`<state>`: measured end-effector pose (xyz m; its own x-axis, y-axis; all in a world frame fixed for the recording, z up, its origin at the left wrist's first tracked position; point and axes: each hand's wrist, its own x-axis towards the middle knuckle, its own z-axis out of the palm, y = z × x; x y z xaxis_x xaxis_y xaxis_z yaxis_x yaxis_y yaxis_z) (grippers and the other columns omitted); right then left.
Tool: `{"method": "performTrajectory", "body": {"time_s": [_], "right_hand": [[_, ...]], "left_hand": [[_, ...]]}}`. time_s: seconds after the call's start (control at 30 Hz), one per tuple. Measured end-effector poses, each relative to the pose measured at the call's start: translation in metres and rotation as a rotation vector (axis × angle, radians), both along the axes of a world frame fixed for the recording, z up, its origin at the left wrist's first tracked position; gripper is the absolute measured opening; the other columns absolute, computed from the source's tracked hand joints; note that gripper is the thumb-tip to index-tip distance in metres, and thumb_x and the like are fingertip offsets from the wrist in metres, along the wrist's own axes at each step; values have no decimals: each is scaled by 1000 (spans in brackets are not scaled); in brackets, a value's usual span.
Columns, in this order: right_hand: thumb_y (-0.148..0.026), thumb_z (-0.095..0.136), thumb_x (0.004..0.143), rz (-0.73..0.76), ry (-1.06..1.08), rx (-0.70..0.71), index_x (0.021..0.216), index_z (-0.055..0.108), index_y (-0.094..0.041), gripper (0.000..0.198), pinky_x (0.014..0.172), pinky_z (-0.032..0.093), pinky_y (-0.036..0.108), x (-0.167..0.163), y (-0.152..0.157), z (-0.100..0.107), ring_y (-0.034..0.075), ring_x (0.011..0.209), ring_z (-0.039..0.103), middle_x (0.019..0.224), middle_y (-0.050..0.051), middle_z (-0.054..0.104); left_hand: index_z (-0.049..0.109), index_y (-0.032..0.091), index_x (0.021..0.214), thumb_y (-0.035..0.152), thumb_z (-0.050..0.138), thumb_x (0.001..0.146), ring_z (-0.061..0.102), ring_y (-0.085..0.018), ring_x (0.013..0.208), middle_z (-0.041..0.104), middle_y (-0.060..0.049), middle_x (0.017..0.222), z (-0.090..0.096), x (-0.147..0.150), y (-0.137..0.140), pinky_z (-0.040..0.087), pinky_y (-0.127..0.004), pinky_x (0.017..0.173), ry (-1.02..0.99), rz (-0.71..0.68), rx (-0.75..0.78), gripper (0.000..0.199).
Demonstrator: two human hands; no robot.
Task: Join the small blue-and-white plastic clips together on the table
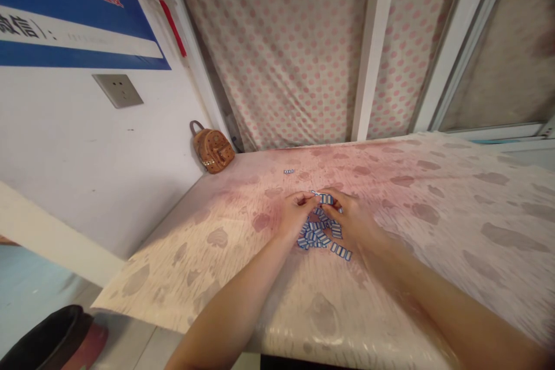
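Between the fingertips of both hands is a small blue strip with pale rectangles (326, 199), held a little above the table. My left hand (298, 209) pinches its left end, and my right hand (346, 208) grips the right end. Below them lies a loose pile of similar blue-and-white strips (315, 236), overlapping at many angles. One strip (341, 251) sticks out at the pile's lower right, near my right wrist. Farther back, a single strip (289, 171) rests apart from the others. What the strips are made for cannot be made out.
A patterned cloth covers the table (321, 312). A small brown backpack-shaped bag (213, 151) stands at the back left corner against the wall. Behind the table hangs a dotted curtain (295, 52) with white frame posts. A dark-lined bin (56, 338) is on the floor at lower left.
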<state>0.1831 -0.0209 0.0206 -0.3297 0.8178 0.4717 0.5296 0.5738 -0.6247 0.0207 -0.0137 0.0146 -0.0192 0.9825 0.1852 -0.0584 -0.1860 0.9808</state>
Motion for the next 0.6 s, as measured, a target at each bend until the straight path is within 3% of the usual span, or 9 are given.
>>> {"method": "performTrajectory", "body": {"time_s": [0.17, 0.23, 0.33, 0.43, 0.6], "right_hand": [[-29, 55, 86, -42, 80, -46, 119, 61, -25, 34, 69, 49, 30, 8, 10, -4, 18, 74, 63, 86, 2, 69], [-32, 54, 87, -158, 125, -7, 119, 60, -24, 34, 71, 49, 30, 20, 21, -6, 19, 76, 64, 86, 4, 70], [-24, 46, 87, -329, 153, 55, 103, 65, -21, 25, 74, 49, 31, 44, 39, -8, 21, 80, 66, 86, 6, 71], [-18, 45, 84, -454, 2, 26, 89, 67, -20, 22, 73, 47, 31, 62, 50, -14, 21, 79, 66, 85, 8, 72], [-17, 53, 83, -527, -351, -166, 84, 66, -18, 13, 70, 44, 30, 63, 52, -26, 23, 82, 67, 87, 12, 72]], "left_hand": [[73, 17, 73, 35, 75, 71, 56, -13, 63, 67, -1, 66, -1, -3, 3, 43, -24, 62, 1, 41, 21, 18], [73, 17, 73, 33, 74, 72, 57, -13, 63, 68, 0, 68, -2, -7, 7, 43, -24, 63, 1, 99, 32, 16], [75, 16, 76, 32, 72, 72, 58, -13, 63, 69, -1, 70, -4, -16, 15, 43, -24, 62, 8, 172, 39, 16], [75, 15, 75, 31, 73, 72, 60, -14, 63, 70, -2, 69, -6, -23, 20, 44, -25, 63, 2, 190, 48, 16], [73, 16, 70, 31, 74, 71, 63, -15, 65, 69, -2, 67, -6, -26, 22, 46, -26, 65, -43, 199, 84, 16]]}}
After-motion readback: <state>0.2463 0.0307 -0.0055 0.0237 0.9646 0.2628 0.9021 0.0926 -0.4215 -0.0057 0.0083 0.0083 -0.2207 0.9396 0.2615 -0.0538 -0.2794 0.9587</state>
